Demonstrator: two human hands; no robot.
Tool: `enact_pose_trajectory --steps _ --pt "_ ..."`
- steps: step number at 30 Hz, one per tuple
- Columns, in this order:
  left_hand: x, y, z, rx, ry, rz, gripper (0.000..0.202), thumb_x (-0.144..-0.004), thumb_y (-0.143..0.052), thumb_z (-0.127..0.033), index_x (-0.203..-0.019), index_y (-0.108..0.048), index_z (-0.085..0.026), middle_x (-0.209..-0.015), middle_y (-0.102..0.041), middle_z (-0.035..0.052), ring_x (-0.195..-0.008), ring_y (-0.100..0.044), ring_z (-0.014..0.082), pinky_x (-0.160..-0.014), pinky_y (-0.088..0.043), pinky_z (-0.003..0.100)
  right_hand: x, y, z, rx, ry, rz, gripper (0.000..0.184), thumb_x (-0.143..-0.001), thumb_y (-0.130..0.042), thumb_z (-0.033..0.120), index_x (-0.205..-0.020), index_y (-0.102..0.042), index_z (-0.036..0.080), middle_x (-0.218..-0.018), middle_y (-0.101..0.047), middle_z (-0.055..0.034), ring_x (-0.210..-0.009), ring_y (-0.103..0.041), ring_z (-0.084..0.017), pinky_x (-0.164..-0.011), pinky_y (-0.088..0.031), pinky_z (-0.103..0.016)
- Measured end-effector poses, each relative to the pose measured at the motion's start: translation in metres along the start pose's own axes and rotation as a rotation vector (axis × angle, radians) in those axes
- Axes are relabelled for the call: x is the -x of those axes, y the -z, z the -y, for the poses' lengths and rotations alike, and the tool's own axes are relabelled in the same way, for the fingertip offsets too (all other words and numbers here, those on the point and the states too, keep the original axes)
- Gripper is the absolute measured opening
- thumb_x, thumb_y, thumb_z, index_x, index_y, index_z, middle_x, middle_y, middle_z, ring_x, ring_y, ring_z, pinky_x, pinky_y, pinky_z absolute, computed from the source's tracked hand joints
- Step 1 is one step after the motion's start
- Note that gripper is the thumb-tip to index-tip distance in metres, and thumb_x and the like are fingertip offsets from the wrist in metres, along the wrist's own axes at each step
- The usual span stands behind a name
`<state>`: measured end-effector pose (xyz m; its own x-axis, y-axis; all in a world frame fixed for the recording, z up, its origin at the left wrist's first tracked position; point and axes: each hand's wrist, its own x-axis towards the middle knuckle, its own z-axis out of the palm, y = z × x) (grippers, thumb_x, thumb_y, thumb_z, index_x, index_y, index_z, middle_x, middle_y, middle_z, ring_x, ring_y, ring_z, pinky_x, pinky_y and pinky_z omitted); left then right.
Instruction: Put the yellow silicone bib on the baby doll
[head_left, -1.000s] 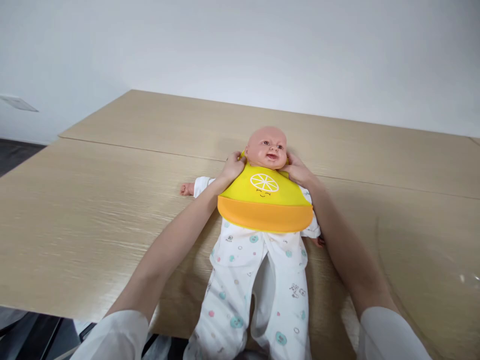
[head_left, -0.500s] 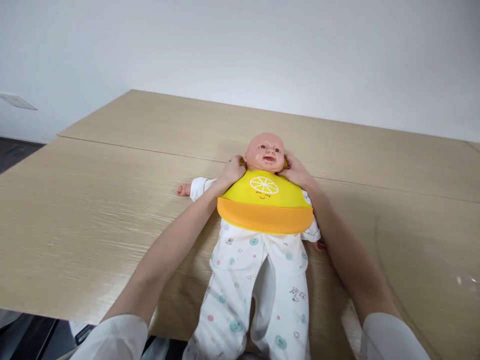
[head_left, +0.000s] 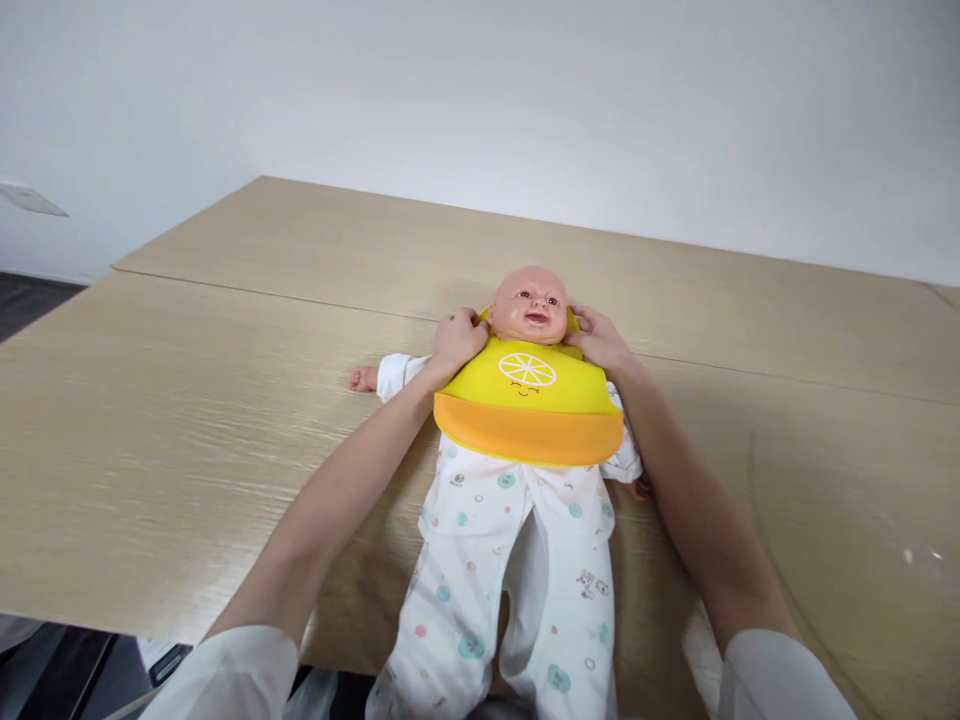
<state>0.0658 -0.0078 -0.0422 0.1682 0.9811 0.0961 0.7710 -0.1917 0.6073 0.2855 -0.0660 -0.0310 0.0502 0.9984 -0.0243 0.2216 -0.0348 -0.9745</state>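
A baby doll [head_left: 529, 300] in white printed clothes lies on its back, legs toward me. Over its chest rests a yellow bib [head_left: 525, 375] with a lemon-slice print and an orange pocket along the bottom; its neck strap passes around the doll's neck. My left hand [head_left: 459, 340] is closed on the bib's neck part on the left side of the neck. On the other side, my right hand [head_left: 598, 338] grips the bib's strap close to the doll's cheek. Part of the strap is hidden behind the head, and some fingertips are covered.
The doll lies on a light wooden table [head_left: 225, 400] with a seam running across it. A white wall [head_left: 525, 110] stands behind the table. Below the near left edge, dark and white items show in part.
My right hand has shifted slightly at the neck, and more of the yellow strap shows beside the doll's head. The doll and my left hand stay nearly the same.
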Motion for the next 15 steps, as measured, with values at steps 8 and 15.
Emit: enact_pose_trajectory --steps 8,15 --pt "0.001 0.008 0.004 0.207 0.131 -0.041 0.02 -0.075 -0.043 -0.029 -0.069 -0.057 -0.016 -0.07 -0.061 0.0064 -0.07 -0.056 0.0192 -0.064 -0.04 0.028 0.007 0.009 0.0 0.038 -0.031 -0.198 0.061 -0.064 -0.047 0.014 -0.123 -0.039 0.029 -0.067 -0.05 0.0041 -0.048 -0.046 -0.007 -0.042 -0.035 -0.018" --pt "-0.003 0.005 0.017 0.38 0.157 -0.043 0.018 -0.068 -0.056 -0.031 -0.08 -0.058 -0.017 -0.071 -0.062 0.0061 -0.067 -0.055 0.0185 -0.06 -0.04 0.028 0.007 0.011 -0.008 0.211 -0.119 -0.241 0.035 -0.07 -0.046 0.02 -0.101 -0.06 0.012 -0.067 -0.057 -0.0042 -0.046 -0.043 -0.007 -0.043 -0.034 -0.02"
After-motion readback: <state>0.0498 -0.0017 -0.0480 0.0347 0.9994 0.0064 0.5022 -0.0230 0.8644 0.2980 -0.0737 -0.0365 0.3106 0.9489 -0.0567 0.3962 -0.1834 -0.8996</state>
